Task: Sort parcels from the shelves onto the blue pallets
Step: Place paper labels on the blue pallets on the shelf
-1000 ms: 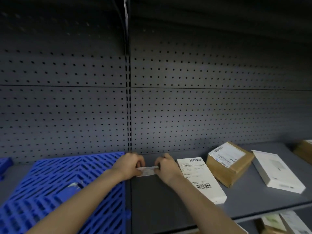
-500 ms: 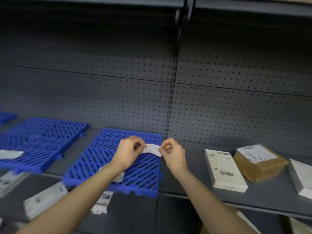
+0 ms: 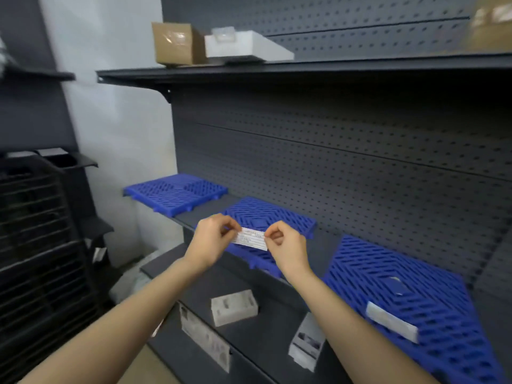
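Note:
Both hands hold a small white paper label (image 3: 251, 239) stretched between them. My left hand (image 3: 212, 239) pinches its left end and my right hand (image 3: 286, 246) pinches its right end, above the front of the middle blue pallet (image 3: 273, 217). A second blue pallet (image 3: 176, 194) lies further left on the same dark shelf (image 3: 324, 253). The nearest blue pallet (image 3: 410, 306), at the right, carries a white label strip (image 3: 392, 325). On the upper shelf stand a brown cardboard parcel (image 3: 174, 44) and a white parcel (image 3: 246, 48).
On the lower shelf lie several white parcels, among them a blocky white parcel (image 3: 234, 307), a flat parcel (image 3: 205, 338) and a small parcel (image 3: 306, 345). A black wire rack (image 3: 41, 245) stands at the left. A blurred brown box (image 3: 490, 29) sits at top right.
My view has swung left along the shelf, away from the parcels at the right. Both hands have carried the label leftward, from the bare shelf to above the middle pallet.

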